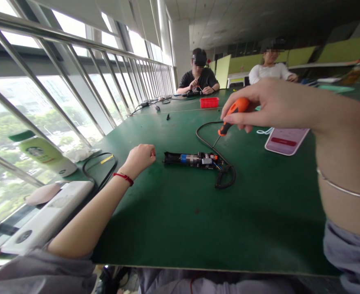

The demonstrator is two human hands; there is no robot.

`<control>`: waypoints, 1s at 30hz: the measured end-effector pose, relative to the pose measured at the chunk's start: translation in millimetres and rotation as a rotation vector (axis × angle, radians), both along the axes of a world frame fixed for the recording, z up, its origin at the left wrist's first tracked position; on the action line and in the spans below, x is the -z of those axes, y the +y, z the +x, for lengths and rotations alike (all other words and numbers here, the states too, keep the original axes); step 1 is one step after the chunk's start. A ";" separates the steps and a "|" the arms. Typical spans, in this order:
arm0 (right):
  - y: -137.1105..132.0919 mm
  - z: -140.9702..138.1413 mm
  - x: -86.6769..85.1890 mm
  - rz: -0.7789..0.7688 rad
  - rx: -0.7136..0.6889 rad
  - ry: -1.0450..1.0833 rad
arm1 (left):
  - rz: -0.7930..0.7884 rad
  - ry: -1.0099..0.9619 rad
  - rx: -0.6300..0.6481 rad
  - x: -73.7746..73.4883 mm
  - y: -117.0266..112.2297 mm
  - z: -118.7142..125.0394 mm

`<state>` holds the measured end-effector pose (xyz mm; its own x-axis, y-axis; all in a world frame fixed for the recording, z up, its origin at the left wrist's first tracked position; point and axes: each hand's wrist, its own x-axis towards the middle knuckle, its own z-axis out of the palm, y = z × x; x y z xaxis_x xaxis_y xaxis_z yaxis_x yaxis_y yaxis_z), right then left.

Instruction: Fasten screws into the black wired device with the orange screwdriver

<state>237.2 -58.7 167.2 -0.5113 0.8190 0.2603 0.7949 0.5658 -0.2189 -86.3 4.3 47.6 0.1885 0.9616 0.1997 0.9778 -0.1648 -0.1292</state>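
My right hand (259, 104) grips an orange-handled screwdriver (233, 116), its thin shaft angled down toward the open black device (195, 159) lying on the green table (180, 220). The device shows a blue cylinder, wires and a small board, and a black cable (225, 175) curls from its right end. My left hand (139, 158) rests on the table just left of the device, fingers curled into a loose fist, with a red string on the wrist. Nothing shows in that fist.
A pink phone (285, 141) lies at the right. At the left edge sit a white flat box (48, 216), a green-capped bottle (46, 153) and a black cable loop (101, 167). A red tray (209, 102) stands far back, near two other seated people (198, 75).
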 end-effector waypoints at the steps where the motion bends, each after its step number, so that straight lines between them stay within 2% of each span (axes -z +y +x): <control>1: -0.3 -1.7 0.6 -0.049 -0.032 -0.007 | 0.043 -0.037 -0.013 -3.7 -3.0 3.4; 3: -0.4 -5.0 2.5 -0.131 -0.087 -0.004 | 0.119 -0.120 0.005 -9.8 -8.4 10.2; 6: 2.6 -9.0 6.4 -0.227 -0.141 0.000 | 0.183 -0.248 0.126 -10.6 -15.9 23.3; 9: 9.1 -12.0 11.5 -0.289 -0.181 -0.011 | 0.203 -0.377 0.291 -1.2 -22.7 39.9; 11: 13.9 -13.9 15.5 -0.311 -0.207 -0.018 | 0.188 -0.443 0.346 7.5 -25.7 49.5; 14: 19.2 -17.2 21.9 -0.324 -0.232 -0.025 | 0.116 -0.532 0.311 19.6 -25.4 55.9; 18: 20.8 -23.6 27.3 -0.284 -0.240 -0.025 | -0.030 -0.723 0.224 32.1 -15.2 51.9; 23: 18.7 -33.5 30.7 -0.181 -0.258 -0.047 | -0.030 -0.763 0.280 35.0 4.5 41.2; 25: 18.5 -36.4 32.5 -0.173 -0.261 -0.042 | 0.009 -0.738 0.247 30.9 11.0 32.1; 27: 19.0 -38.0 34.0 -0.171 -0.258 -0.041 | 0.113 -0.648 0.178 25.6 15.2 19.6; 30: 20.0 -38.1 34.7 -0.182 -0.259 -0.041 | 0.179 -0.388 0.083 18.6 17.0 0.6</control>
<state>199.1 -38.7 132.5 -0.7159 0.6916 0.0957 0.6401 0.7048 -0.3058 -85.7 21.2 29.0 0.1420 0.8901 0.4330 0.9438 -0.2537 0.2118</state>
